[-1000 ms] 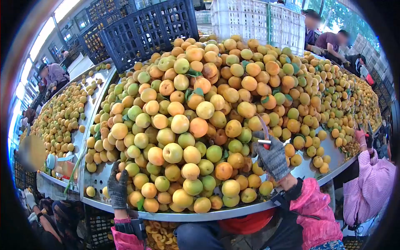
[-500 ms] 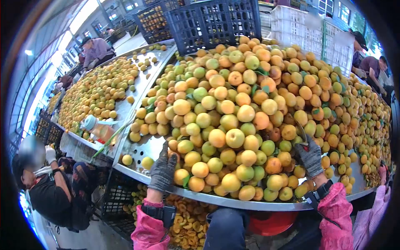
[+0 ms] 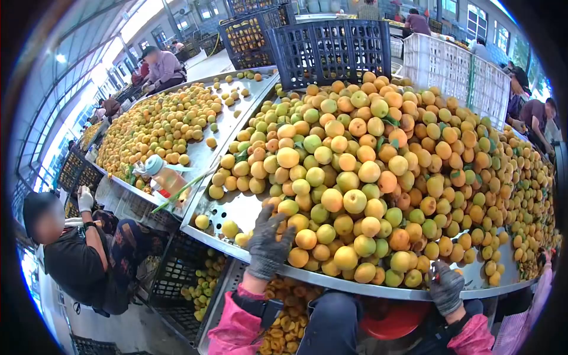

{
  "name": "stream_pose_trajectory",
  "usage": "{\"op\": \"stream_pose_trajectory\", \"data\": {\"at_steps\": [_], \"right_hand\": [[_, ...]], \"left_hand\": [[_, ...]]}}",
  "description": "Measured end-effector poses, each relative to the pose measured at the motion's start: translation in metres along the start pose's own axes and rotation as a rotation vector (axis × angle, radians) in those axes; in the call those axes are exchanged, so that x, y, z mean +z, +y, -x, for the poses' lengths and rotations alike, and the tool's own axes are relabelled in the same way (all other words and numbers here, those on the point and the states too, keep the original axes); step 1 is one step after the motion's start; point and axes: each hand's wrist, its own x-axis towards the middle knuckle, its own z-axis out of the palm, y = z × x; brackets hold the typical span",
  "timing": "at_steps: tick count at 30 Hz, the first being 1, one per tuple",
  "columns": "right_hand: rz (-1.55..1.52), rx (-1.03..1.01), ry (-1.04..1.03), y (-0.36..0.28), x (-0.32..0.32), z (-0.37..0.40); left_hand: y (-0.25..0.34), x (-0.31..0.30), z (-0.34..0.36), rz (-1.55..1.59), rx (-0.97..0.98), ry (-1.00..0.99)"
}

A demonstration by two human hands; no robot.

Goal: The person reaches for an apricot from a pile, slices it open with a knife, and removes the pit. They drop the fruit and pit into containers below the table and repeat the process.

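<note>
A large heap of yellow, orange and green fruit (image 3: 355,201) lies on a metal table (image 3: 236,248). My left hand (image 3: 270,244), in a grey glove, rests at the heap's front left with fingers spread against the fruit, holding none that I can make out. At the front rim, my right hand (image 3: 446,286), also gloved, is closed round a small tool with a red part (image 3: 435,272); its blade cannot be made out. Below the rim, a red basin (image 3: 395,319) and a pile of cut fruit (image 3: 284,334) show beside my legs.
A person in black (image 3: 77,260) sits at the left. More fruit and a bottle (image 3: 165,177) lie on the neighbouring table. Black crates (image 3: 331,53) and white crates (image 3: 438,65) stand behind the heap. Other people (image 3: 163,68) are further back; a pink sleeve (image 3: 515,331) shows at right.
My right hand has come down from the heap to the front rim. My left hand stays at the heap's left edge. The view has shifted, so the scene sits further right.
</note>
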Motion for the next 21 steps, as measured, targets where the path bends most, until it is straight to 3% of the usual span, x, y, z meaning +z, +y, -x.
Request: {"op": "stream_pose_trajectory", "data": {"at_steps": [2,7,8,13,15,17,19,21], "right_hand": [[0.067,-0.138,0.054,0.001,0.006,0.007],[-0.016,-0.054,0.061,0.004,0.005,0.002],[-0.031,-0.057,0.053,0.005,0.005,0.002],[-0.013,-0.064,0.110,0.008,0.016,0.001],[-0.013,-0.049,0.113,0.016,0.022,0.001],[-0.236,0.187,0.082,0.021,0.025,-0.002],[-0.192,0.185,0.082,0.021,0.021,-0.001],[-0.182,0.103,0.125,0.016,0.018,-0.002]], "left_hand": [[0.026,0.007,-0.016,-0.102,0.011,-0.055],[0.049,0.036,-0.024,-0.356,0.151,-0.103],[0.041,0.044,-0.030,-0.389,0.109,-0.233],[0.051,0.050,-0.053,-0.553,0.036,-0.375],[0.062,0.048,-0.063,-0.654,-0.074,-0.526],[0.053,0.055,-0.063,-0.646,-0.087,-0.534],[0.047,0.054,-0.061,-0.643,-0.106,-0.536],[0.044,0.048,-0.055,-0.493,-0.021,-0.396]]}}
